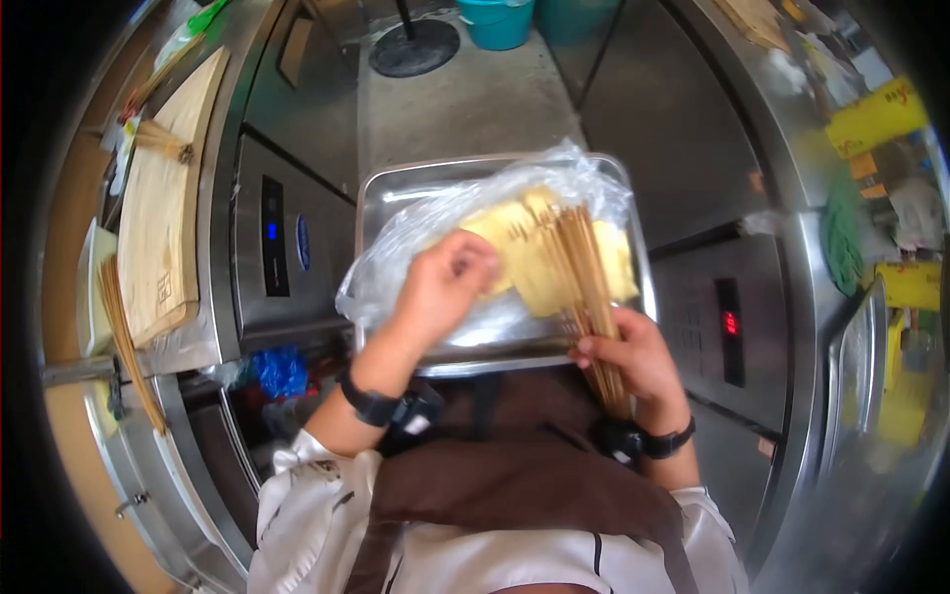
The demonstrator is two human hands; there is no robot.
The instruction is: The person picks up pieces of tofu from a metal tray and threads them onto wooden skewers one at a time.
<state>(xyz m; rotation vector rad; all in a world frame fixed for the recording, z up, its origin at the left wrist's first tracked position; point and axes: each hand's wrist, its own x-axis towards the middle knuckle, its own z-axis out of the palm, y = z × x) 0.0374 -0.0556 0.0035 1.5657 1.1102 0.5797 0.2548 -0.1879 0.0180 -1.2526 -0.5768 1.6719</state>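
Observation:
My right hand [638, 361] is wrapped round a bundle of thin wooden skewers [586, 262], which slants up over the right part of a metal tray [455, 368]. My left hand [442, 280] is above the tray's left half, its fingers curled together by the yellow food; whatever is between the fingertips is hidden. Flat, folded yellow pieces [539, 287], resembling bean curd sheets, lie in the tray on a clear plastic bag [396, 262]. Several stick ends show across the top of the yellow pieces. The skewers partly cover the food.
Steel cabinets with displays stand on the left [262, 238] and right [708, 317]. On the left counter are a wooden board [178, 238] and more skewers [129, 346]. A teal bucket [498, 25] and black round base [414, 49] are on the floor ahead.

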